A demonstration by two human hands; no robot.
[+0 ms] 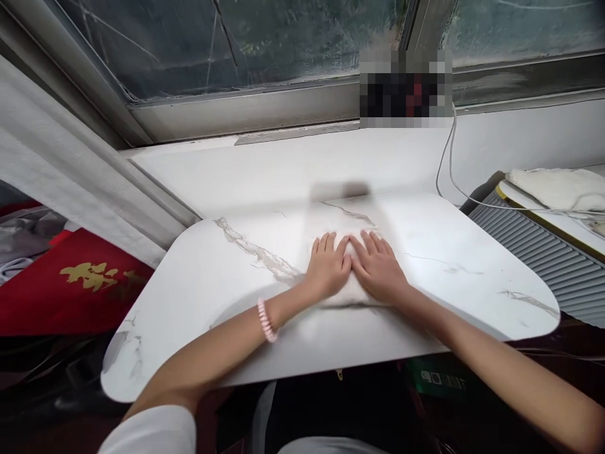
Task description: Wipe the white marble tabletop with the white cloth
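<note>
A folded white cloth [352,295], soft and thick-looking, lies on the white marble-patterned tabletop [189,271]. My left hand [327,263] rests flat on its left part with the fingers pointing away from me. On the right part lies my right hand [378,265], also flat with fingers stretched out. The thumbs and index fingers of both hands meet or nearly meet in the middle. Much of the cloth is hidden under the hands, so its exact kind is unclear. A pink beaded or coiled band [267,320] circles my left wrist.
Behind the table are a white wall ledge and a window [283,44]. A white cable [451,145] hangs at the right, near a ribbed grey cabinet [543,252] with a fluffy white cloth [558,188] on top. At left are a curtain [70,145] and red fabric [70,296].
</note>
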